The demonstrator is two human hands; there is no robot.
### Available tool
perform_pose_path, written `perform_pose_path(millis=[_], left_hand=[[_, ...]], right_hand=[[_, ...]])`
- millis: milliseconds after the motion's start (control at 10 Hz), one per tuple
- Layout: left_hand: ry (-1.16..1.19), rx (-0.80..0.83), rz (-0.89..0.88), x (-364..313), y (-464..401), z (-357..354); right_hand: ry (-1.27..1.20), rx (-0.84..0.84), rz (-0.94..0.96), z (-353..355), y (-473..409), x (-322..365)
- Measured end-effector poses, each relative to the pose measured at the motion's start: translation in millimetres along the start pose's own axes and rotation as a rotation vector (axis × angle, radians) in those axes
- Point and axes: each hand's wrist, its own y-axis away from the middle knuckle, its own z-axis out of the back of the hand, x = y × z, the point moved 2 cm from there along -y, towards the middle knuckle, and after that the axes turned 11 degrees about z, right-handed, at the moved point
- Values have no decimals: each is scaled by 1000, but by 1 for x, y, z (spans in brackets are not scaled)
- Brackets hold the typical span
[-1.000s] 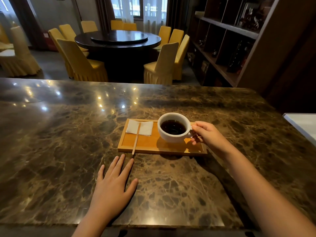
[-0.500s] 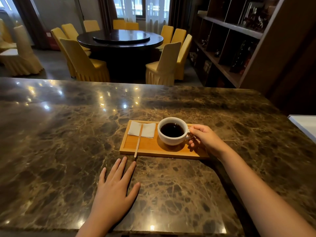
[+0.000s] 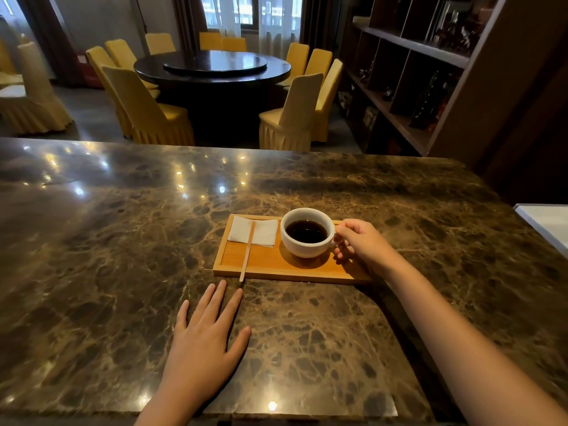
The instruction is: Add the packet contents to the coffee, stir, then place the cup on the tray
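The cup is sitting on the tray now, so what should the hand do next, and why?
Probably just let go: the cup looks set down upright on the wooden tray, and the right hand has its fingers at the handle. The left hand lies flat on the counter.

The cup is white, round and thick-walled, standing upright on the right half of the tray with its handle turned to the right. It holds dark coffee — nearly black, filled to a little below the rim. The tray is a shallow rectangular wooden board, light honey-coloured, lying flat with its long side across. On its far left corner lies the packet — white, square-ish and flat. A thin wooden stirrer lies across the packet, its near end jutting out over the tray's front edge.
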Motion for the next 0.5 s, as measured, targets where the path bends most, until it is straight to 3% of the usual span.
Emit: perform_pose_path(millis=[400,500], left_hand=[[-5,11,-12,0,1,2],[4,41,4,-2,1,1]], right_hand=[[-21,-154,-15,-2,8,3],[118,-247,-27,5,15,9]])
